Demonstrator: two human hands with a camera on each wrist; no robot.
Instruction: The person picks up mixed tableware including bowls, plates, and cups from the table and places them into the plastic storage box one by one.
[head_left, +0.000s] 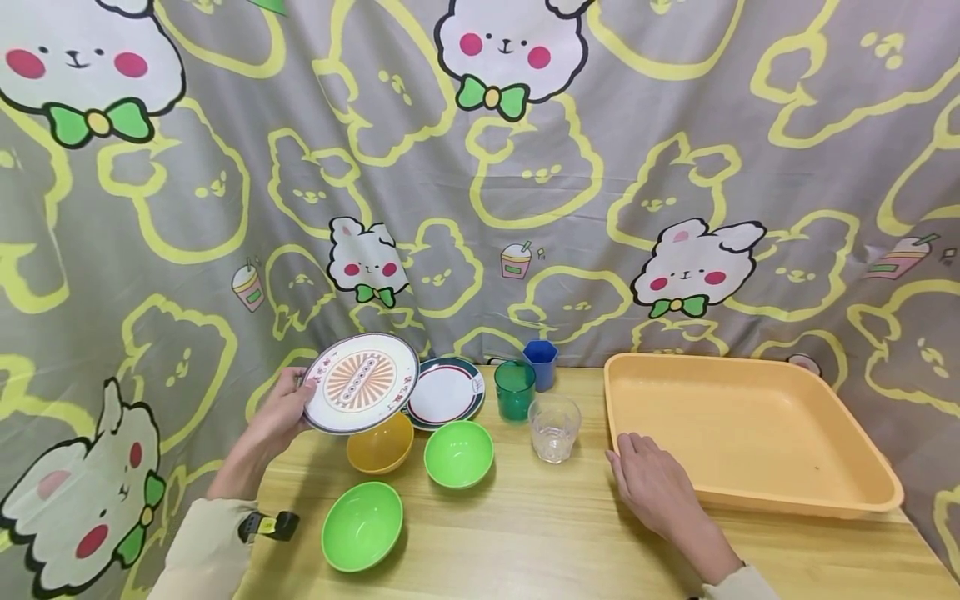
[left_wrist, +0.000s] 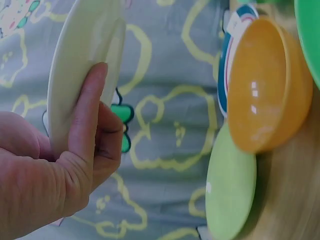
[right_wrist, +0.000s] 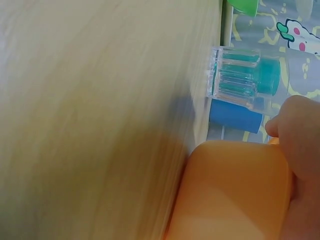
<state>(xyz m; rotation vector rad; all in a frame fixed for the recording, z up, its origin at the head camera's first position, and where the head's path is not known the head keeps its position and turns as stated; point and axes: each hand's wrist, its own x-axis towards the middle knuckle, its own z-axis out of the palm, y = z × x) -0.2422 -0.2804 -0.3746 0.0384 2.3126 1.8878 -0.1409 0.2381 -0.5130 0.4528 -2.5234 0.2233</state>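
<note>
My left hand (head_left: 281, 408) grips a white plate (head_left: 363, 383) by its left edge, with an orange sunburst print on its face. The plate is tilted above a yellow-orange bowl (head_left: 381, 446). In the left wrist view, a light green plate (left_wrist: 231, 182) stands beside that bowl. Behind is a dark-rimmed plate (head_left: 446, 393). Two green bowls, one farther (head_left: 459, 454) and one nearer (head_left: 363, 527), rest on the table. My right hand (head_left: 656, 483) holds the near left corner of an orange tray (head_left: 750, 425), thumb outside the rim.
Between bowls and tray stand a clear glass (head_left: 555, 429), a green cup (head_left: 516, 392) and a blue cup (head_left: 542, 365). A patterned grey curtain (head_left: 420, 183) hangs along the back and left of the wooden table (head_left: 517, 542).
</note>
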